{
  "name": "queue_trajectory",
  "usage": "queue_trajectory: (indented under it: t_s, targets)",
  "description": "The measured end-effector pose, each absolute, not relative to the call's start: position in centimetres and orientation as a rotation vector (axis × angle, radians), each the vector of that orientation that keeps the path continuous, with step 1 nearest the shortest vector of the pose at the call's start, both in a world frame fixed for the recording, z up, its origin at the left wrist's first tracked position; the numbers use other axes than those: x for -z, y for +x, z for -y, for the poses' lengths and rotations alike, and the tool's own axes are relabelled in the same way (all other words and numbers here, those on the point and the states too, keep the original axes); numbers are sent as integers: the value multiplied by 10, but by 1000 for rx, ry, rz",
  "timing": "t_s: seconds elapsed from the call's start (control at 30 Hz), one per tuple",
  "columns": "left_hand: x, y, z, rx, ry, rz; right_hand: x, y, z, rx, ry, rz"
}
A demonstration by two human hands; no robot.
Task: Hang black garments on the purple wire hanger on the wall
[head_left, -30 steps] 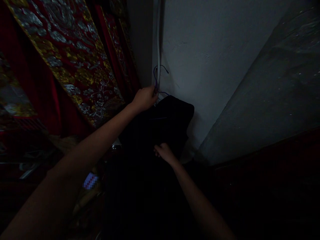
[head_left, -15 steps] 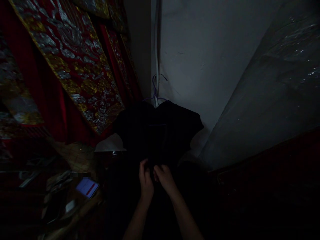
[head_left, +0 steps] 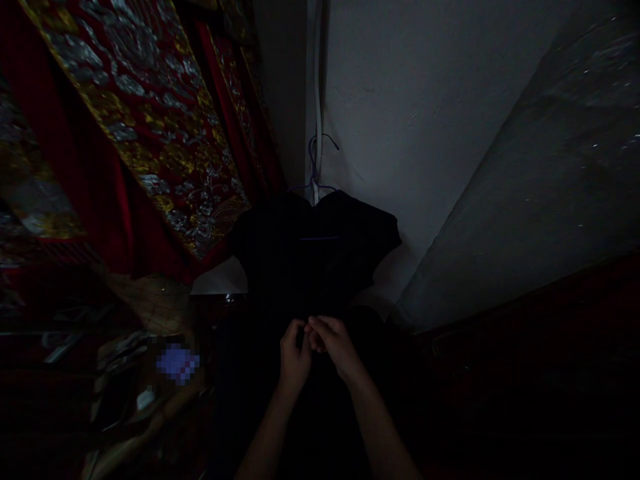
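A black short-sleeved garment (head_left: 320,267) hangs on a thin purple wire hanger (head_left: 314,180) in front of me. Over the dark cloth at its lower front, my two hands meet with fingertips nearly touching. My left hand (head_left: 295,357) is closed, its fingers curled toward the right one. My right hand (head_left: 333,343) has thumb and fingers pinched together. Whatever lies between the fingers is lost in the darkness. The garment's lower edge blends into the black area beneath, so I cannot tell where it ends.
Red cloth with gold and silver embroidery (head_left: 165,127) hangs at the left. A pale pipe or cord (head_left: 318,80) runs down the wall (head_left: 425,100) behind the hanger. Clear plastic sheeting (head_left: 540,187) covers the right side. A lit, blurred-out screen (head_left: 177,363) lies at lower left.
My hands have come closer together; the left fingers, raised before, are now curled in against the right. The hanger and garment appear slightly higher in view.
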State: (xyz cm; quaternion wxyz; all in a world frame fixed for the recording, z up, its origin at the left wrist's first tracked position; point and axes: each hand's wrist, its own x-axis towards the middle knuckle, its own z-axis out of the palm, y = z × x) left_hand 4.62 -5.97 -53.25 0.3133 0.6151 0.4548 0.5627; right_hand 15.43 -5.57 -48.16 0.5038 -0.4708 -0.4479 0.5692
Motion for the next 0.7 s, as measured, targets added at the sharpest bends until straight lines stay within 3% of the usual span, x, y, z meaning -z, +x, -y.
queue_trajectory:
  t_s: [0.37, 0.5, 0.7]
  targets:
    - [546, 39, 18, -1297, 1880, -1277, 312, 172, -26, -990, -938, 1209]
    - [487, 28, -7, -1311, 1982, -1050, 313, 167, -15, -964, -910, 1340]
    - [352, 27, -30, -1772, 2223, -801, 317, 178, -5, -837, -907, 1431]
